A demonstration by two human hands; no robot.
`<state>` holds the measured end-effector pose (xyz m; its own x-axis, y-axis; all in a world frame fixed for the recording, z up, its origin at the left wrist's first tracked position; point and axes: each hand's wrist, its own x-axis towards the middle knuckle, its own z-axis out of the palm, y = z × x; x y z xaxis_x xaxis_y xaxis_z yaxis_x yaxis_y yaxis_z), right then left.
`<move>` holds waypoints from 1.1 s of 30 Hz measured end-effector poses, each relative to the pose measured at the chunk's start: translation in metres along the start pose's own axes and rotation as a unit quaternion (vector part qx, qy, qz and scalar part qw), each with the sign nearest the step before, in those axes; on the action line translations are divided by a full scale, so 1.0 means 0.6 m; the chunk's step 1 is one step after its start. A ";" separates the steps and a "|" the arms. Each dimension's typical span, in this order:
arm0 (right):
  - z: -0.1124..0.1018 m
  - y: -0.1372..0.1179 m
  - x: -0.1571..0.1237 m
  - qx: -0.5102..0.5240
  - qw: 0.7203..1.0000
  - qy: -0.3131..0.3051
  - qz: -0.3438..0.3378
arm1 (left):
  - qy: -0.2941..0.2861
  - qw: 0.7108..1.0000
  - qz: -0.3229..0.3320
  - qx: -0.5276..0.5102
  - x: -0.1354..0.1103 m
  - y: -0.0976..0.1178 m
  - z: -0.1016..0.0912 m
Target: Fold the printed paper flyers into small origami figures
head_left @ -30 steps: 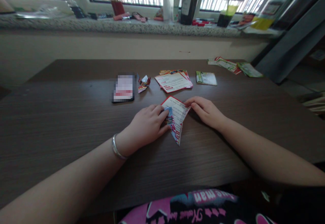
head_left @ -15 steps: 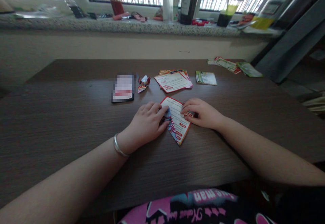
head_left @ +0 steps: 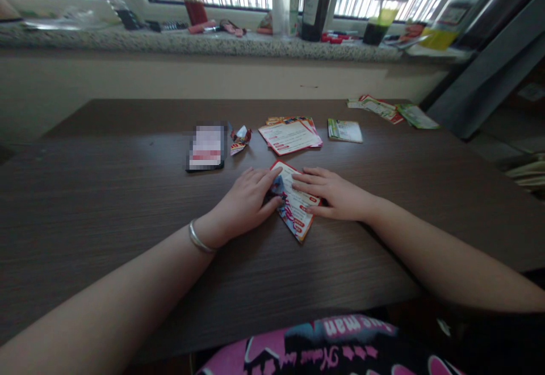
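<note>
On the table in front of me lies a printed paper card (head_left: 299, 218), folded so that a blue picture flap covers part of its white text side. Its lower end comes to a point toward me. My left hand (head_left: 246, 202), with a silver bangle at the wrist, rests on the card's left side, thumb and index finger apart on the flap. From the right, my right hand (head_left: 334, 194) lies flat across the text side with fingers stretched out. Beyond them sits a stack of similar cards (head_left: 289, 137). A crumpled or folded colourful paper piece (head_left: 241, 139) stands left of that stack.
A phone-like object (head_left: 206, 147) with a blurred-out face lies at the left. A small green-white card pile (head_left: 346, 130) and further cards (head_left: 383, 109) are toward the back right. Bottles and a dark cup (head_left: 314, 6) crowd the stone windowsill (head_left: 238, 46).
My right hand has slid left over the card, its fingers straightening from a curled pose to flat. My left hand has shifted slightly, its thumb a little higher on the flap.
</note>
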<state>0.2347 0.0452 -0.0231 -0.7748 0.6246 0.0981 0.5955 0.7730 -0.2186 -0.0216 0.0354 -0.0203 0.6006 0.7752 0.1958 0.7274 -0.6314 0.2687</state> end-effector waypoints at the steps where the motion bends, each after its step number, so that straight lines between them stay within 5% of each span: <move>1: -0.001 -0.001 0.000 -0.005 1.000 -0.001 0.001 | 0.011 1.000 -0.002 -0.016 0.000 -0.001 -0.001; 10: -0.002 -0.004 0.001 -0.067 0.997 0.016 0.031 | 0.148 0.983 0.020 -0.109 -0.002 -0.005 -0.017; 24: -0.003 0.003 0.001 -0.091 0.992 0.040 0.079 | 0.094 0.989 0.099 0.061 0.001 -0.016 -0.020; 33: -0.005 0.010 0.002 -0.053 0.996 0.065 0.007 | 0.009 0.987 0.119 0.111 -0.003 -0.007 -0.006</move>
<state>0.2381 0.0509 -0.0211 -0.7362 0.6395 0.2215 0.6307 0.7670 -0.1183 -0.0272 0.0367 -0.0187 0.7582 0.6041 0.2452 0.6232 -0.7820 -0.0004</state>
